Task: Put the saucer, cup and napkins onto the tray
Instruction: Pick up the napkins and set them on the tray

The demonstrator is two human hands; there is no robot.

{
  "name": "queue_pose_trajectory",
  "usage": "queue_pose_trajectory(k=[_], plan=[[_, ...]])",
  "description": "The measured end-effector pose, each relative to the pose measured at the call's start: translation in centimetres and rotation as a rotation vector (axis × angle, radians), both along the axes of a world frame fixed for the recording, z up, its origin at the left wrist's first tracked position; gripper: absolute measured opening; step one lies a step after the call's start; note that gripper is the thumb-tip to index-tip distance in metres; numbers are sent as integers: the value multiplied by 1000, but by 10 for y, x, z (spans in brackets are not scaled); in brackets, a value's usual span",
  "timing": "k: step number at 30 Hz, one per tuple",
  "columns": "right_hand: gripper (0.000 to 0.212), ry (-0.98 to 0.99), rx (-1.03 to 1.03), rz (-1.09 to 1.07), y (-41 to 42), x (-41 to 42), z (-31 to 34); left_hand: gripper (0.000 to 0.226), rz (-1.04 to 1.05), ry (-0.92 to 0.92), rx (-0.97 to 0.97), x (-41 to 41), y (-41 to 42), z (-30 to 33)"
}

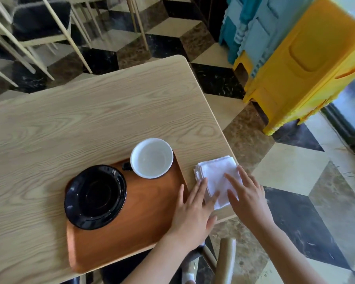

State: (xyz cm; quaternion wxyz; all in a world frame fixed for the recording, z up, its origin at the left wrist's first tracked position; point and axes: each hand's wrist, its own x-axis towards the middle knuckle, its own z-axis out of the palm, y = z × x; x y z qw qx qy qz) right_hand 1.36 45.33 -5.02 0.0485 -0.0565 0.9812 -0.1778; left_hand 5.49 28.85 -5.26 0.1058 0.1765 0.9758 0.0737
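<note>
On the tray (143, 218) sit saucer (95, 196) and cup (152, 158); both hands, spread flat, press napkins (215, 175).

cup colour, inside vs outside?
The cup is white inside, with a black handle and black outer wall showing at its lower edge; head view, the only one.

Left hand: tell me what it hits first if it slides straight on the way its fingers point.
The napkins: the left hand already has its fingers at their near edge.

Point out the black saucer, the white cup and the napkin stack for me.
Black round saucer (95, 196): head view, centre well.
White cup with black handle (151, 158): head view, inside bottom.
White folded napkin stack (214, 171): head view, top sheet.
</note>
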Motion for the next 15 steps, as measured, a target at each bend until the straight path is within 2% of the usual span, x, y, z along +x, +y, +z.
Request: queue_pose_trajectory(k=[4, 6, 10, 13, 15], plan=[[42, -70, -205, -84, -2, -8, 10, 52, 22, -24, 9, 1, 1, 2], [38, -112, -280, -146, -1, -10, 20, 49, 82, -15, 105, 2, 3, 2], [36, -105, -395, -144, -4, -7, 47, 51, 442, -159, 709, -1, 5, 14], [36, -107, -456, -106, -14, -1, 71, 37, 674, -161, 957, 0, 1, 27], [37, -113, -532, -76, -20, 5, 86, 40, 731, -234, 1108, 3, -5, 36]])
